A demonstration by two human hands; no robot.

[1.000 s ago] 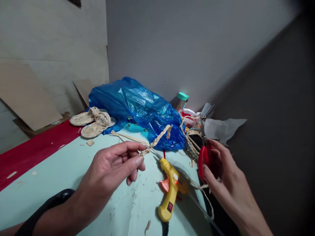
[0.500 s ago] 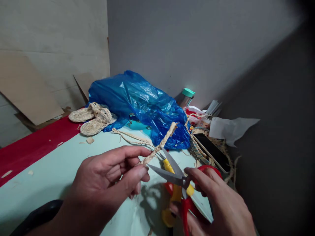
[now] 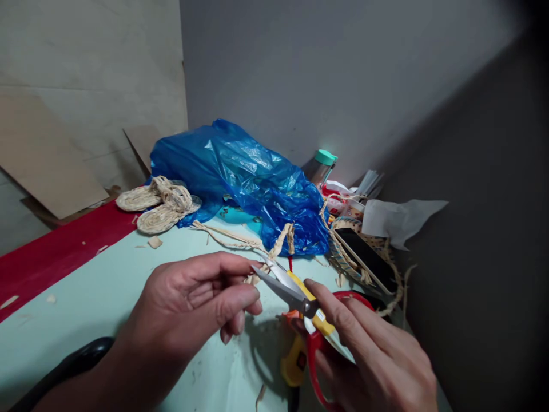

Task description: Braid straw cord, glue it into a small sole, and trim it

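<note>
Nearest the camera, the right hand (image 3: 377, 360) grips the red-handled scissors (image 3: 300, 309), fingers through the loops; since half a second ago the blades have narrowed and slid up against the braided straw cord (image 3: 274, 254), right beside the left fingertips, so a cut looks imminent. Left hand (image 3: 193, 303) pinches the cord's near end, fingers closed on it. A second ago the scissors were off to the right, away from the cord. Under the scissors, on the counter (image 3: 107, 297), lies a yellow glue gun (image 3: 295, 360). Farther back: blue plastic bag (image 3: 240, 177), straw sandals (image 3: 158, 206).
</note>
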